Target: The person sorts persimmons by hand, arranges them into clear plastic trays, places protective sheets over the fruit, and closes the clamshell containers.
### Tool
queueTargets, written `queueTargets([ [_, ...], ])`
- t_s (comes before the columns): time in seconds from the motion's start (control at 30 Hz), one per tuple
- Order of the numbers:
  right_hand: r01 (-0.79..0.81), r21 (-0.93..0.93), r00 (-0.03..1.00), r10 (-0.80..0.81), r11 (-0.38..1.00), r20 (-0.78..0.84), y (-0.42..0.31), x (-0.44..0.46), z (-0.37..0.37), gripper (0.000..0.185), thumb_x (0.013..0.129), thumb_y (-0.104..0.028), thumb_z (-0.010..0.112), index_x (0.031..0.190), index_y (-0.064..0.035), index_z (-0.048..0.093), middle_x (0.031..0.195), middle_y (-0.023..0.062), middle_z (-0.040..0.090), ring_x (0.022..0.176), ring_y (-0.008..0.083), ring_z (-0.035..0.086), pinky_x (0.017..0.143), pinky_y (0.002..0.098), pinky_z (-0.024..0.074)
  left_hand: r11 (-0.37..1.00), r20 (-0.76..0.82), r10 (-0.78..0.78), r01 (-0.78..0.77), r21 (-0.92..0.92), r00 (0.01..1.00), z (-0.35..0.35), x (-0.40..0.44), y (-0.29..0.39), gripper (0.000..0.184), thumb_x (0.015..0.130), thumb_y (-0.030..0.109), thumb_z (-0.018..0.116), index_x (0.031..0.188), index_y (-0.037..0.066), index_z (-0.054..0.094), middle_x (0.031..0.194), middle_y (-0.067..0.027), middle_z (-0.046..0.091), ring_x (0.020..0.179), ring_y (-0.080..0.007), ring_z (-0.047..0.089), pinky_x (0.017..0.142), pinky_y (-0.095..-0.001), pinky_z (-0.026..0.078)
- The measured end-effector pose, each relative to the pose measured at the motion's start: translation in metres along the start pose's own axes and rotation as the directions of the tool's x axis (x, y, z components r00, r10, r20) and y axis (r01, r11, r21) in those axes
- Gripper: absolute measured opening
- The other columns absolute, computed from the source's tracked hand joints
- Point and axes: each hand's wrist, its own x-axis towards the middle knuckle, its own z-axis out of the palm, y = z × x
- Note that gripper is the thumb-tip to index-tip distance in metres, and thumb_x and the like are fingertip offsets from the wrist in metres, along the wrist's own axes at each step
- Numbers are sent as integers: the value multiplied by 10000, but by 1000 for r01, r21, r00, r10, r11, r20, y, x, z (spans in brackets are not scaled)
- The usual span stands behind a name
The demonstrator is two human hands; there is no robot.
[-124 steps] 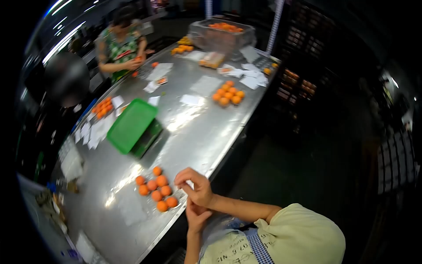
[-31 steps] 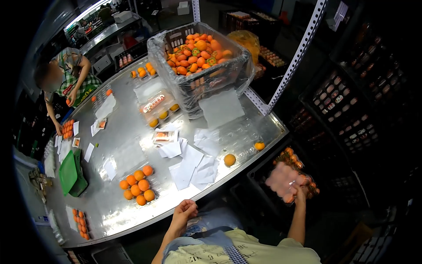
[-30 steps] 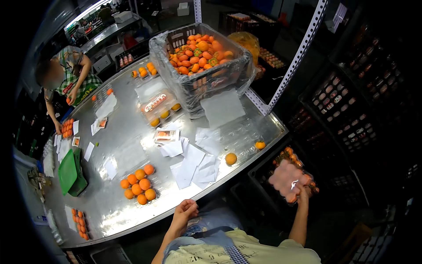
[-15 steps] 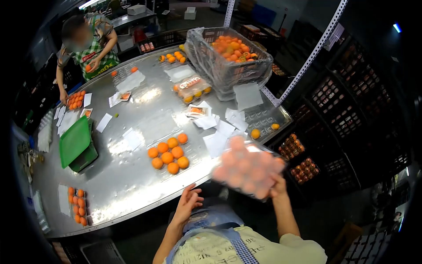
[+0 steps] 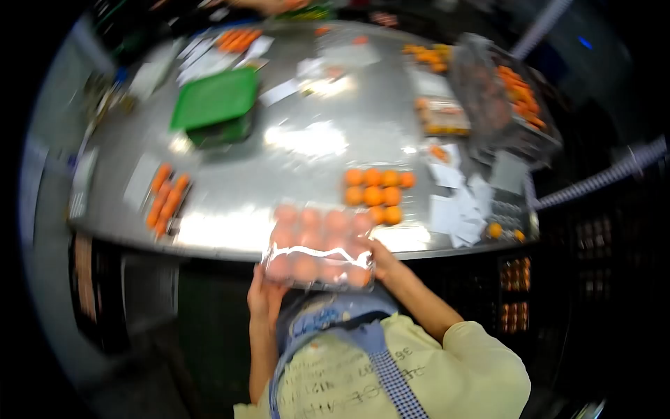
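Observation:
A clear plastic fruit box (image 5: 319, 242) full of round, pinkish-orange fruit is held level in front of me, at the table's near edge. My left hand (image 5: 266, 297) grips its left corner from below, the fingers partly hidden by the box. At the box's right side, my right hand (image 5: 382, 260) has its fingers closed on the edge. Just beyond it on the table lies a tray of orange fruit (image 5: 373, 187), partly covered by the held box. To the left rests a narrower tray of orange fruit (image 5: 167, 199).
A green lidded bin (image 5: 215, 101) stands on the metal table (image 5: 293, 185). Along the right are white paper slips (image 5: 457, 209), a packed fruit box (image 5: 444, 116) and a plastic-lined crate (image 5: 481, 98) of fruit. Another person's arm (image 5: 262, 5) shows at the far edge.
The fruit box has moved left in front of me and is now held by both hands; my left hand was empty before. The view has swung left.

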Motion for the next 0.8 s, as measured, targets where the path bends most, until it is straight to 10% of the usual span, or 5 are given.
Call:
queueTargets([
  [0.27, -285, 78, 958, 282, 955, 49, -11, 84, 61, 406, 870, -251, 599, 1190, -10, 526, 1090, 146, 627, 987, 251, 631, 824, 402, 550, 979, -85, 203, -204, 2, 975, -35, 27, 38, 449, 1000, 357, 356, 1338, 68, 417, 1169, -109, 575, 987, -210, 605, 775, -334, 517],
  [0.63, -154, 121, 978, 169, 981, -126, 18, 148, 66, 396, 867, -280, 616, 1172, -39, 543, 1068, 115, 631, 982, 239, 626, 825, 385, 548, 971, -29, 78, -69, 229, 997, -55, 96, 102, 382, 984, 223, 442, 1289, -5, 456, 1098, -112, 600, 899, -181, 620, 750, -313, 532],
  [0.8, -101, -163, 973, 63, 982, -223, 34, 150, 62, 560, 848, -395, 632, 1213, 13, 516, 1136, 155, 602, 1082, 251, 582, 873, 396, 503, 970, 61, -42, 26, 241, 997, -78, 117, 121, 397, 968, 166, 464, 1326, -1, 424, 1121, -113, 589, 949, -202, 618, 824, -352, 536],
])
